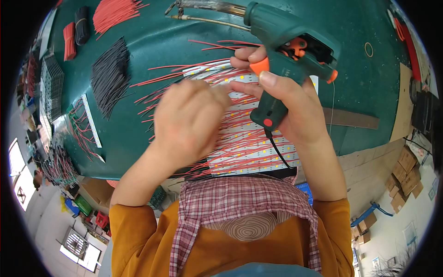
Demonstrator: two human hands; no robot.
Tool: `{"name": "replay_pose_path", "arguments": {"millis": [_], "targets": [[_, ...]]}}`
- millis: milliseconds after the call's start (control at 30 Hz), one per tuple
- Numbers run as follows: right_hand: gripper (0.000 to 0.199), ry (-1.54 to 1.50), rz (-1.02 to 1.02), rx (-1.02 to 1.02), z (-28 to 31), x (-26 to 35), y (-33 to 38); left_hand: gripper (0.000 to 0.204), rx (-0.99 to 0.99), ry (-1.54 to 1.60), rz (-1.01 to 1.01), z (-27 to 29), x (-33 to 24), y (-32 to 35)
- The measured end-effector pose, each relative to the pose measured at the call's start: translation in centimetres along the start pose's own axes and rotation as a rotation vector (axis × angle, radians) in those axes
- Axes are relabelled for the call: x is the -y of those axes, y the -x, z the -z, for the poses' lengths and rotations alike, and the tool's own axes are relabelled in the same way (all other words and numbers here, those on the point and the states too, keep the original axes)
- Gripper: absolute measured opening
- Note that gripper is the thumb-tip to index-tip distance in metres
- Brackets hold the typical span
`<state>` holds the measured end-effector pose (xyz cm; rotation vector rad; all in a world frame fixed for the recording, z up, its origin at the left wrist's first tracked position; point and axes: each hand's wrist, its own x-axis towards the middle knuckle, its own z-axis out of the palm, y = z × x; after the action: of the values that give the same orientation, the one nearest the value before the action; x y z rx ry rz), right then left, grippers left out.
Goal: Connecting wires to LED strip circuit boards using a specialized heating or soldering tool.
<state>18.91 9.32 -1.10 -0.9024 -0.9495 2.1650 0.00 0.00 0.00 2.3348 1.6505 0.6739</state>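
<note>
My right hand [297, 104] is wrapped round the grip of a green soldering gun [295, 41] with an orange trigger. Its metal tip and thin solder feed tube point left, above the work. White LED strip boards [258, 159] with small yellow chips lie side by side below, red and black wires [249, 138] spread across them. Over the boards' left part my left hand [189, 120] is curled, fingers bent together; what they pinch, if anything, is hidden behind the hand. A finger of my right hand reaches toward the left fingertips.
Loose black wires [110, 76] and red wires [117, 14] lie at the far left, near a tied black bundle [82, 25] and a red bundle [69, 41]. A wired strip [91, 121] rests left. A brown flat bar [353, 118] lies right. Solder wire [332, 106] hangs from the gun.
</note>
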Motion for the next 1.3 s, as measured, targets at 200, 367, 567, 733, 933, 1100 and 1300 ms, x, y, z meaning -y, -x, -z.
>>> {"name": "replay_pose_path", "arguments": {"millis": [200,367,567,733,933,1100,1300], "targets": [[0.040,0.172,0.135,0.123,1.3,0.6,-2.0,0.028,-0.041,-0.014,-0.027,-2.6,-1.2,1.2],[0.039,0.041,0.122,0.057,1.8,1.4,-3.1,0.027,-0.036,0.011,-0.013,-2.8,-1.6,1.2],[0.040,0.180,0.150,0.008,0.9,4.5,-2.5,0.023,-0.030,0.236,0.076,-1.7,-0.7,0.0],[0.043,0.375,0.141,-0.120,2.2,4.4,4.8,0.013,0.011,0.123,0.188,-0.6,0.3,-2.2],[0.042,0.626,-0.171,-0.166,3.2,0.1,13.9,0.005,-0.051,0.326,0.441,-1.7,0.8,-2.9],[0.031,0.441,-0.170,-0.320,2.6,-1.0,14.8,0.001,-0.031,0.225,0.440,-1.8,0.4,-3.5],[0.034,1.091,-0.139,-0.148,3.2,-1.1,14.8,0.005,0.056,0.218,0.483,-1.3,0.8,-4.4]]}}
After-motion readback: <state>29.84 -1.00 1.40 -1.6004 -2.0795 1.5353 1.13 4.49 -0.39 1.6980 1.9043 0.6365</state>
